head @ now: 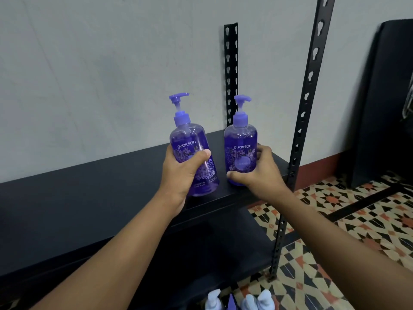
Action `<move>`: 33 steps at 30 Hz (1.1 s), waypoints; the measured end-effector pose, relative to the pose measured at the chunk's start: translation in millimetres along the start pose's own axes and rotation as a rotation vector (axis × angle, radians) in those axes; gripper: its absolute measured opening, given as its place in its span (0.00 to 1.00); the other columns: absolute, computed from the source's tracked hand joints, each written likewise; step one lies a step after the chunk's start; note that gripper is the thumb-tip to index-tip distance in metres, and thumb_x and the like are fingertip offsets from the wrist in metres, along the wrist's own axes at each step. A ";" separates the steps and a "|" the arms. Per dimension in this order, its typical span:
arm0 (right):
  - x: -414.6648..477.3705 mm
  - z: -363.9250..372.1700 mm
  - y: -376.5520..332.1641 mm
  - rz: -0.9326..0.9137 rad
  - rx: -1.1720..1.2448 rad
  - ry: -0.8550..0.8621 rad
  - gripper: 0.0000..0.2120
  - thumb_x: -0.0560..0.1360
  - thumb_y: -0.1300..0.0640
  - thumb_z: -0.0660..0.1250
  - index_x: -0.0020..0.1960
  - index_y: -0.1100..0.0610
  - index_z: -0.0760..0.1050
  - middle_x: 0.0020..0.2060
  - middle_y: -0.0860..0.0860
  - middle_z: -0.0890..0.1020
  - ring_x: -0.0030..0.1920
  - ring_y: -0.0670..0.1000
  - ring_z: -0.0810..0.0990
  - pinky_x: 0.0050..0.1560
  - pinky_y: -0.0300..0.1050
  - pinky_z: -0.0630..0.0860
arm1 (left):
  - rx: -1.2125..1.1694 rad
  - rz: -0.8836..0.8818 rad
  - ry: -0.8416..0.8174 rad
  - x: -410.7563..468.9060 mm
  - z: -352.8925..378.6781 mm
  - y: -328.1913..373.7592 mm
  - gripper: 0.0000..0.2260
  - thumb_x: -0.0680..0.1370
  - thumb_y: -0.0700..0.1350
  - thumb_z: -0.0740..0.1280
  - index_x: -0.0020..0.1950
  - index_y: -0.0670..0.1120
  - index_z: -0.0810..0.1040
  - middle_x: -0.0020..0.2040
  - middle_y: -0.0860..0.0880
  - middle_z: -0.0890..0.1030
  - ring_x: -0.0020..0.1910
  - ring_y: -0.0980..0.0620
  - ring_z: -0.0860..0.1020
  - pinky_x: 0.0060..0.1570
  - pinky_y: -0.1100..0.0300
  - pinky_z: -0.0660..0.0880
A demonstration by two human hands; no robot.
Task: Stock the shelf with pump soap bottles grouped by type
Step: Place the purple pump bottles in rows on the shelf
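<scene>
Two purple pump soap bottles are over the right end of the dark top shelf (89, 198). My left hand (181, 173) grips the left purple bottle (190, 139), which tilts slightly left; whether its base touches the shelf I cannot tell. The right purple bottle (241, 144) stands upright near the shelf's right corner, and my right hand (257, 171) grips it from the right side and below. Both labels face me.
Black slotted uprights rise at the back right (230, 70) and the front right (306, 104) of the rack. A lower shelf (223, 249) lies beneath. Pale blue pump tops (257, 300) show at the bottom edge. Patterned floor tiles (357, 220) spread to the right, beside a dark object (388, 97).
</scene>
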State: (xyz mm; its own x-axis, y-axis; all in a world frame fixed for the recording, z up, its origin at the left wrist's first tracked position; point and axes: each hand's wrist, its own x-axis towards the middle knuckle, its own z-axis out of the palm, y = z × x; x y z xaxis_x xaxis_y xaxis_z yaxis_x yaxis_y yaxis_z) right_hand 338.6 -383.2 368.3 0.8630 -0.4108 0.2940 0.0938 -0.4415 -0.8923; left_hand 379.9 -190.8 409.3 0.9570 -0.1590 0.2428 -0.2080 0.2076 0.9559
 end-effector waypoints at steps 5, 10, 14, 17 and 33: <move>31.9 7.0 -4.8 0.023 -0.086 -0.003 0.38 0.65 0.49 0.83 0.66 0.53 0.63 0.55 0.44 0.73 0.53 0.46 0.75 0.50 0.40 0.72 | -0.076 -0.068 -0.019 2.1 1.2 7.0 0.22 0.69 0.47 0.77 0.61 0.50 0.77 0.49 0.48 0.83 0.48 0.46 0.83 0.55 0.37 0.81; 73.2 22.1 1.3 0.050 -0.106 0.005 0.38 0.66 0.49 0.82 0.68 0.54 0.66 0.60 0.47 0.76 0.54 0.46 0.73 0.54 0.43 0.73 | -0.125 -0.091 -0.045 8.7 0.7 7.3 0.23 0.68 0.47 0.75 0.61 0.49 0.77 0.47 0.48 0.83 0.47 0.47 0.83 0.54 0.35 0.81; 98.4 34.5 8.2 0.048 -0.123 0.040 0.37 0.65 0.49 0.82 0.67 0.56 0.68 0.62 0.51 0.77 0.56 0.50 0.76 0.56 0.45 0.72 | -0.114 -0.076 -0.025 17.8 3.0 3.2 0.21 0.67 0.47 0.75 0.59 0.50 0.77 0.47 0.49 0.83 0.47 0.47 0.83 0.55 0.36 0.81; 113.8 41.5 11.4 0.059 -0.162 0.063 0.40 0.64 0.47 0.83 0.70 0.56 0.68 0.64 0.54 0.75 0.62 0.55 0.77 0.62 0.49 0.75 | -0.104 -0.072 -0.023 24.2 2.7 -2.9 0.22 0.67 0.47 0.76 0.60 0.50 0.78 0.47 0.48 0.83 0.46 0.47 0.83 0.54 0.37 0.81; 136.6 44.6 14.7 0.066 -0.258 0.014 0.30 0.70 0.45 0.79 0.66 0.55 0.75 0.61 0.53 0.82 0.59 0.56 0.80 0.52 0.43 0.72 | -0.053 -0.075 -0.006 30.0 3.3 -18.2 0.23 0.66 0.47 0.77 0.59 0.51 0.78 0.47 0.49 0.84 0.46 0.48 0.84 0.53 0.41 0.82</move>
State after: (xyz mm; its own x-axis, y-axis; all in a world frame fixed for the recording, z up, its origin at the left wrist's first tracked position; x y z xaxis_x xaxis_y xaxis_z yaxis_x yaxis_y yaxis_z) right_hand 480.0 -410.2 380.0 0.8561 -0.4554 0.2441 -0.0934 -0.6011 -0.7937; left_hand 411.7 -202.5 399.7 0.9683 -0.1819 0.1715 -0.1242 0.2453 0.9614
